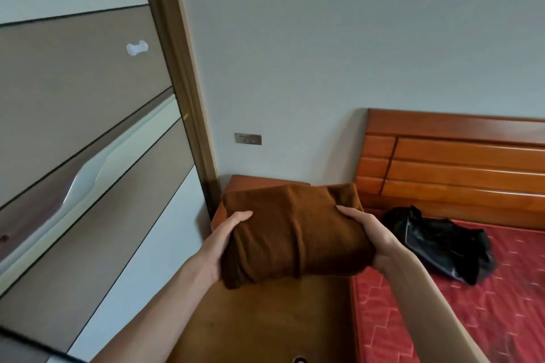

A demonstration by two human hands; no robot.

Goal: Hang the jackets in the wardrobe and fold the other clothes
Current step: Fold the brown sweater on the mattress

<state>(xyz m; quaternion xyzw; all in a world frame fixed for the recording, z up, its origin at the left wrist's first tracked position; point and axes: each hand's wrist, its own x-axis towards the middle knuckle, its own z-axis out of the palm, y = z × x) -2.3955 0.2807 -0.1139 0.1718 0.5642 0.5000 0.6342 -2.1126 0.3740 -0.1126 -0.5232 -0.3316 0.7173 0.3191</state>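
Note:
A folded brown garment (292,233) is held in front of me above a wooden bedside cabinet (274,321). My left hand (227,242) grips its left side and my right hand (365,233) grips its right side, thumbs on top. A crumpled black jacket (442,247) lies on the red bed (472,312) to the right, apart from both hands. The wardrobe (88,127) stands at the left with its doors closed.
The bed's wooden headboard (454,168) runs along the pale wall at right. A wall socket plate (248,139) sits above the cabinet. The wardrobe's brown frame edge (188,97) stands close to the cabinet's left side.

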